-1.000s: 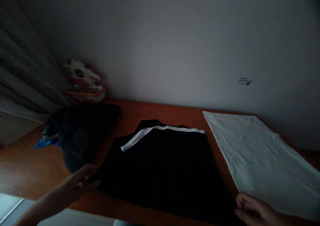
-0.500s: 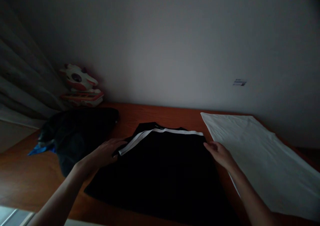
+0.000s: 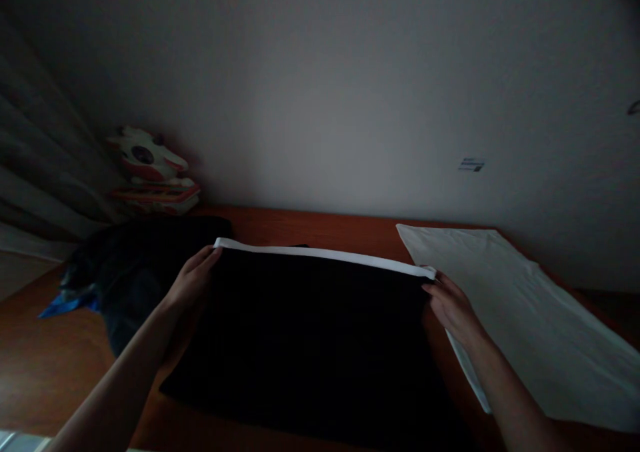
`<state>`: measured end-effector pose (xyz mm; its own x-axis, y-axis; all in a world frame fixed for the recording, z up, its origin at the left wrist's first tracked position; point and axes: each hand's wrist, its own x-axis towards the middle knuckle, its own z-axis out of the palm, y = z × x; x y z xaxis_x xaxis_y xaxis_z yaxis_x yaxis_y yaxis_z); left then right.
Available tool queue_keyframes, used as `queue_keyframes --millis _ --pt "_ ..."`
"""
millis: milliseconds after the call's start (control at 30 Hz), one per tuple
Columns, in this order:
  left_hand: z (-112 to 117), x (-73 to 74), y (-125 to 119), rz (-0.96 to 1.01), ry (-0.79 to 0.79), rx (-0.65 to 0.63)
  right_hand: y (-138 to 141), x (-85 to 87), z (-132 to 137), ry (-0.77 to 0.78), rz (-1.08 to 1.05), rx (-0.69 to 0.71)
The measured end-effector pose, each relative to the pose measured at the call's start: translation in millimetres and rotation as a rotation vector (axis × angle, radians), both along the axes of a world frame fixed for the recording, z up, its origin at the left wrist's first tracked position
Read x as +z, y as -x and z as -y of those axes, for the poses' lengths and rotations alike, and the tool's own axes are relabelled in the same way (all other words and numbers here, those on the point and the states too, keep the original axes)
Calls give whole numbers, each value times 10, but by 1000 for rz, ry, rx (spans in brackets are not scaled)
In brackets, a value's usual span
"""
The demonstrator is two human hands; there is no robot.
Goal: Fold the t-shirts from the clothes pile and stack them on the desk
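Observation:
A black garment (image 3: 310, 339) with a white stripe (image 3: 325, 255) along its far edge lies on the reddish wooden table (image 3: 320, 222). My left hand (image 3: 193, 282) pinches the stripe's left end. My right hand (image 3: 453, 305) pinches the stripe's right end. Between the two hands the stripe is pulled out straight and lifted slightly.
A white cloth (image 3: 520, 312) lies flat to the right, touching the garment's right side. A dark bundle of fabric (image 3: 130, 272) with a blue bit (image 3: 63, 303) sits on the left. A red and white toy (image 3: 150, 172) stands at the back left by a curtain. A wall rises behind.
Both hands moved from the near table edge to the garment's far edge, took hold of the white stripe and stretched it straight; it was folded at an angle before.

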<state>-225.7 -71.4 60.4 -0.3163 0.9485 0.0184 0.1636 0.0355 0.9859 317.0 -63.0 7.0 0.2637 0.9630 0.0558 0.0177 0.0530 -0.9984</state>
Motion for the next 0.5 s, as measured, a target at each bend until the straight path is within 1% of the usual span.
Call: queue_keyframes --millis 67,133,200,233,267,333,433,500 --pt "76 49 39 124 22 -10 -167 93 194 62 -6 122" --pt "131 100 92 202 11 -41 -354 180 349 144 54 280" --pt "118 150 136 222 -11 -84 -482 258 413 205 104 405" --pt "75 169 147 214 -16 -102 -505 292 400 229 116 431" --pt "4 180 147 200 -18 -109 -497 321 353 242 119 426" --pt "-212 168 112 150 -14 -112 -403 352 172 222 108 340" --pt "-622 59 -5 7 -44 -49 -199 318 -202 136 103 100" --pt "-835 -46 -88 -160 -45 33 -113 256 -388 173 200 -74"
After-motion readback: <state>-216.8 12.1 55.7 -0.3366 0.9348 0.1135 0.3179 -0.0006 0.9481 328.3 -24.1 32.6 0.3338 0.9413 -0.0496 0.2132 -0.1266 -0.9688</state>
